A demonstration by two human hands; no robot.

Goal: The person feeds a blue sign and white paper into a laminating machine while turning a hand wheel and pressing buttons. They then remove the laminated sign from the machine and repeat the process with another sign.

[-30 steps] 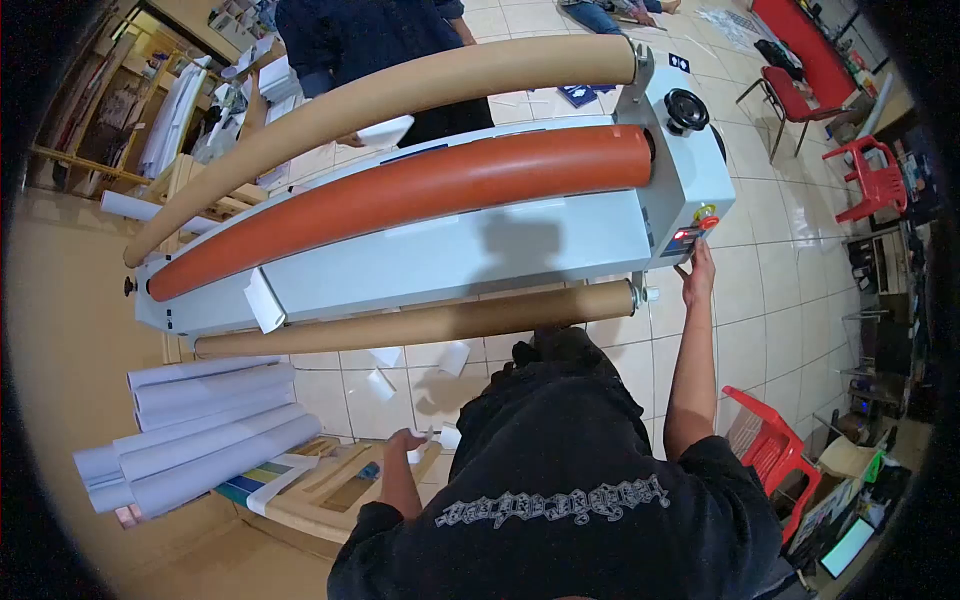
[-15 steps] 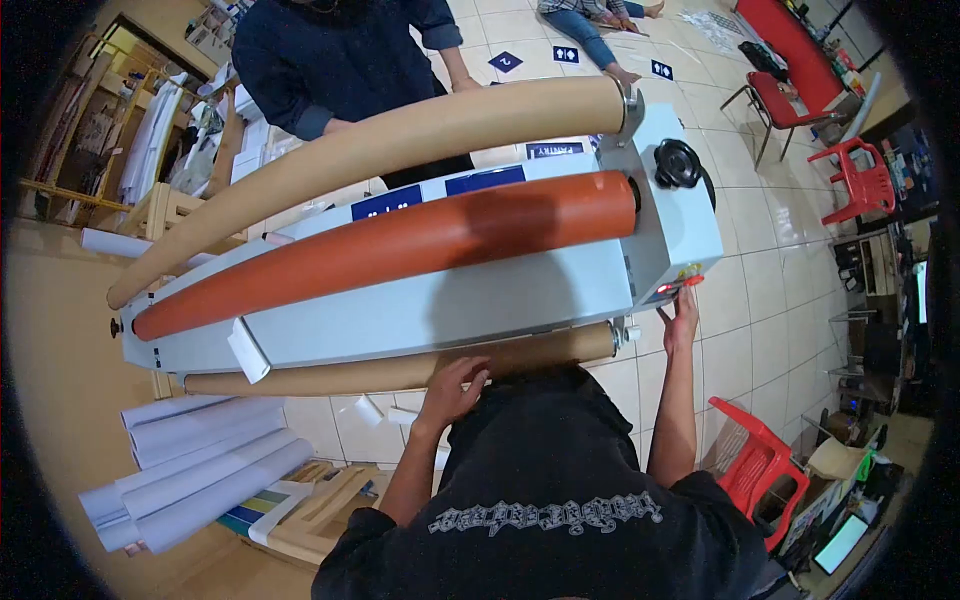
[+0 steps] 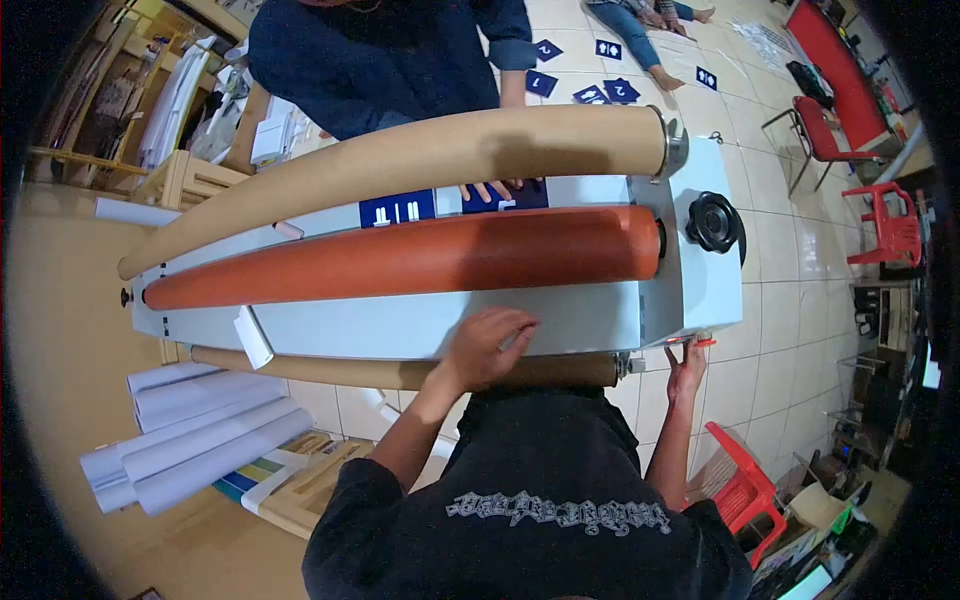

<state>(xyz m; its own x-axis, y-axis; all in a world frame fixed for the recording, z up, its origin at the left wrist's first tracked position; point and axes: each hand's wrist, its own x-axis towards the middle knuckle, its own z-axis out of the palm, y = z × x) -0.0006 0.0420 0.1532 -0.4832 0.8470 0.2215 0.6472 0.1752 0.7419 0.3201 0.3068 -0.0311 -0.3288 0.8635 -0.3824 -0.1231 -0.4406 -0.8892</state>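
Note:
A long laminating machine with a light-grey body lies across my front, carrying an orange-red roller. My left hand hovers over its near side, fingers loosely bent, thumb apart, nothing held. At the right end, my right hand reaches up to the control panel beside a red button; its fingers look apart, though contact is hard to make out. Beyond the roller lie two dark-blue signs, one with white figures and another under a co-worker's hand.
A brown roll spans the machine above; another brown roll runs along the near edge. A black handwheel sticks up at right. White rolls lie at lower left, a red chair at lower right. A co-worker leans in opposite.
My left hand has lifted from the near brown roll to above the machine bed. My right hand stays by the controls. The co-worker has leaned in, a hand now on the signs.

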